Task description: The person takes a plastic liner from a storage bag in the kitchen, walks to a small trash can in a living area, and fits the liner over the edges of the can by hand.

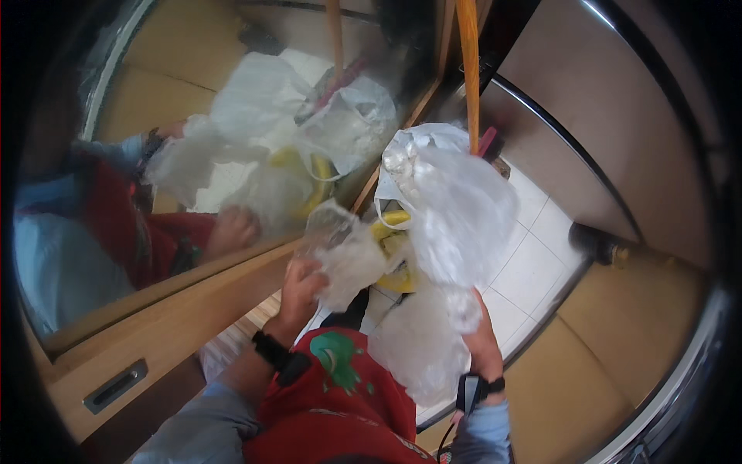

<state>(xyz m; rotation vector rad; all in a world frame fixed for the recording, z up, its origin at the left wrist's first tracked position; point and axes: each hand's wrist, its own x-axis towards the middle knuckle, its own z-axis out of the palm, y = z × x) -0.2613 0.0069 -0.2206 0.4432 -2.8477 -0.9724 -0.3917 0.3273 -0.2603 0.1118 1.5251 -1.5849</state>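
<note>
My left hand grips a crumpled clear plastic bag in front of my chest. My right hand holds a larger translucent white plastic bag that hangs open, its lower folds draped over my fingers. Something yellow shows between the two bags; I cannot tell what it is. Both wrists carry black bands. A red apron with a green print covers my front.
A mirror on the left wall reflects the bags and my hands. A wooden panel with a metal recessed handle runs below it. An orange broom handle stands ahead. White floor tiles and curved metal walls lie to the right.
</note>
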